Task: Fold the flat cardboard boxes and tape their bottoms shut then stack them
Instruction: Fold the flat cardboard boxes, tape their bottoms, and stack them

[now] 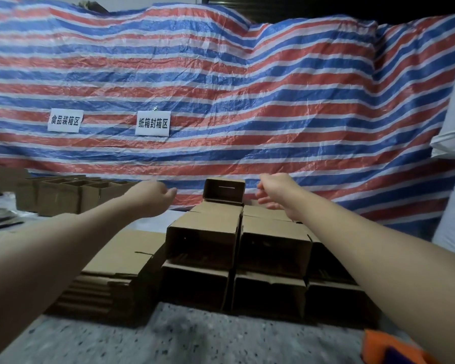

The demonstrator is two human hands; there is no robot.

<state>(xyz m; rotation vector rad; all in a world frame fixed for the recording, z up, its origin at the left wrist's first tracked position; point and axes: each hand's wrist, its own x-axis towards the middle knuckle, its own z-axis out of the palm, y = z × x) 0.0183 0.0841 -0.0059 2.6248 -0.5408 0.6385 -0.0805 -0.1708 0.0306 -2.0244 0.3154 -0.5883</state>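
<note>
Both my arms reach out over the stack of folded boxes (237, 248), and neither hand holds anything. My left hand (153, 198) hangs in the air with fingers loosely curled, off to the left of the top box (224, 191). My right hand (276, 191) hovers just right of that same box, fingers relaxed and slightly bent, apart from the cardboard as far as I can tell.

The folded boxes are plain brown corrugated cardboard, lying on their sides in rows and tiers at the middle of the worktop (168, 334), their dark open mouths facing me. The top box sits alone at the far end of the stack, near the worktop's far edge, smaller-looking, with a thin slit showing on its facing panel.

To the left of the stack lies a pile of flat boxes (116, 271), unfolded sheets layered one on another, toward the worktop's left side. Farther left, by the far left corner, stands another group of erected boxes (63, 195) with open tops.

Behind everything hangs a red, white and blue striped tarp (247, 88) with two white paper signs (153, 123). Something orange (386, 348) sits at the near right corner.
</note>
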